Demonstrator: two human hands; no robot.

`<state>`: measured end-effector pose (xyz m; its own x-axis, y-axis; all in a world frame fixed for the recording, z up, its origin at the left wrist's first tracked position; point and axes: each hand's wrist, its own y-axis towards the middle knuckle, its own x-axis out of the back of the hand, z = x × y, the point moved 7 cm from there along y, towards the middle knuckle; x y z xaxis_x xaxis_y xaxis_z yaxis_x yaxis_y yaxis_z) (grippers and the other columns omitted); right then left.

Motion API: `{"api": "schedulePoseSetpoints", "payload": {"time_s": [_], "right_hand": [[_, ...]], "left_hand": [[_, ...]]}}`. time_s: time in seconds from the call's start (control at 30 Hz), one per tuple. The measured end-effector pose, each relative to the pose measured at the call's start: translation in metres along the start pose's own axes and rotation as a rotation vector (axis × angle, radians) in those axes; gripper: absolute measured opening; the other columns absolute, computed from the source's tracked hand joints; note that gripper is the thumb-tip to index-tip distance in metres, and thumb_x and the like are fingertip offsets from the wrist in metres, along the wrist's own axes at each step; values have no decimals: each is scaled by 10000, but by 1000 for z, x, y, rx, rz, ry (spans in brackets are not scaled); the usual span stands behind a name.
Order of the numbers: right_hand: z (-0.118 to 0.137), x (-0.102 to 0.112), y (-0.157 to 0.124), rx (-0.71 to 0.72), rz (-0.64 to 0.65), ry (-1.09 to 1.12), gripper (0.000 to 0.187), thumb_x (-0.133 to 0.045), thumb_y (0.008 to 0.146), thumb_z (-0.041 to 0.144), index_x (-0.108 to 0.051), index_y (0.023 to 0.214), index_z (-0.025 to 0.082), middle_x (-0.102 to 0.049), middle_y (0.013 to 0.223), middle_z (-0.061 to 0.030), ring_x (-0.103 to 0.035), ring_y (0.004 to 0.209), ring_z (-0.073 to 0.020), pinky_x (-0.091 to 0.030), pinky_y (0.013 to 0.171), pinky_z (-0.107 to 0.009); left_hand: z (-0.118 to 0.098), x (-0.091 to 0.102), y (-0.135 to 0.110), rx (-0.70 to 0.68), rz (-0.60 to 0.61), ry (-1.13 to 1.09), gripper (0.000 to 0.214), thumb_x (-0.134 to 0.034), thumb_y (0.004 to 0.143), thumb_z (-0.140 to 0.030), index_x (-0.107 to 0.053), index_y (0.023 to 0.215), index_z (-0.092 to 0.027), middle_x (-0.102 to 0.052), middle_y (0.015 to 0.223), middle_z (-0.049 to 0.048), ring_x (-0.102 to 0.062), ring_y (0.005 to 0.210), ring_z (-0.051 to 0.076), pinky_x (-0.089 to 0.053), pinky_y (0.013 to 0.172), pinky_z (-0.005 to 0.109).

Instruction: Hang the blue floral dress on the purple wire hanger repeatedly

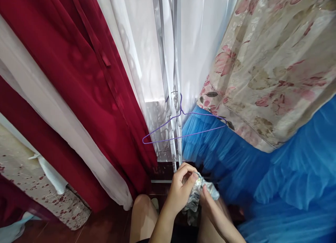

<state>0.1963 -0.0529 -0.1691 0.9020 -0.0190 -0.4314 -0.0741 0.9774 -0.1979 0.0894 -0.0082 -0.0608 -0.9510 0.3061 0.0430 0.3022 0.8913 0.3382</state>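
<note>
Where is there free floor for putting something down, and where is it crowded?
Bare tiled floor shows between the speckled cloth and the left knee. Blue ruffles crowd the space beyond the right hand.

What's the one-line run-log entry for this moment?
Left hand: pinching bunched pale fabric | Right hand: thumb on fabric, fingers hidden | Purple hanger: hanging beyond hands | Ruffled blue tulle: at right

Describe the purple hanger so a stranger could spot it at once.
Start with the tall red fabric at left and the blue ruffled fabric at right. Roughly between them, above the left hand and the crumpled cloth, the hanger shows in front of pale vertical strips. It is a thin purple outline, unlike the broad fabrics around it.
</note>
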Motion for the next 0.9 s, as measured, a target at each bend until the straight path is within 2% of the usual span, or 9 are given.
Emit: {"api": "schedulePoseSetpoints", "payload": {"time_s": [0.1,0.23,0.33,0.43,0.53,0.63,0.73,0.8,0.9], "right_hand": [[-2,-24,-10,-117,195,-75,346,-853,722,478,-783,908,196,-734,904,-72,-674,938,-265,-525,892,-392],[-2,-43,-22,-246,470,-165,296,-862,697,384,-759,842,148,-705,795,-37,-620,743,-185,-479,750,-293],[5,-27,-19,-263,335,-91,229,-840,640,300,-728,763,142,-684,738,-24,-591,694,-168,-449,702,-272],[19,-2,-17,-235,115,70,175,-784,613,251,-717,751,164,-692,710,-29,-625,710,-205,-470,707,-303],[34,21,-19,-209,-61,175,129,-740,617,243,-705,733,196,-688,657,-21,-651,679,-233,-480,678,-326],[54,40,-22,-132,-179,202,124,-720,597,250,-690,713,218,-693,644,-21,-658,653,-256,-495,668,-354],[73,55,-20,-55,-223,135,160,-748,614,307,-701,733,212,-698,650,-35,-649,631,-263,-506,664,-372],[88,59,-13,5,-174,-8,211,-783,637,352,-708,747,188,-696,662,-47,-630,609,-242,-492,631,-347],[114,56,6,166,-58,-354,233,-811,666,346,-690,745,163,-670,666,-35,-577,588,-192,-426,559,-279]], "left_hand": [[12,11,-4,48,-21,132,269,-546,997,-398,-637,893,-167,-572,923,40,-549,885,165,-426,823,267],[46,24,-36,280,70,75,408,-452,1003,-553,-646,999,-194,-616,878,33,-557,845,176,-461,784,274],[57,27,-69,353,214,94,558,-377,987,-646,-698,1054,-195,-687,948,78,-602,948,231,-485,863,324],[60,30,-90,365,317,259,466,-541,932,-598,-725,1010,-176,-710,932,66,-614,915,240,-482,848,319],[72,39,-96,390,314,429,336,-600,918,-467,-720,868,-158,-690,806,26,-582,771,190,-453,730,266],[93,54,-94,326,262,547,261,-566,930,-337,-713,799,-166,-691,794,27,-578,768,184,-435,743,268],[116,79,-87,228,208,626,195,-551,874,-199,-746,870,-206,-729,919,48,-609,913,233,-447,854,321],[126,104,-79,194,149,722,230,-541,844,-162,-759,881,-225,-731,990,65,-603,977,260,-445,912,380],[118,148,-55,111,47,913,264,-521,863,-163,-773,897,-233,-719,1082,90,-587,1074,284,-412,990,462]]}}
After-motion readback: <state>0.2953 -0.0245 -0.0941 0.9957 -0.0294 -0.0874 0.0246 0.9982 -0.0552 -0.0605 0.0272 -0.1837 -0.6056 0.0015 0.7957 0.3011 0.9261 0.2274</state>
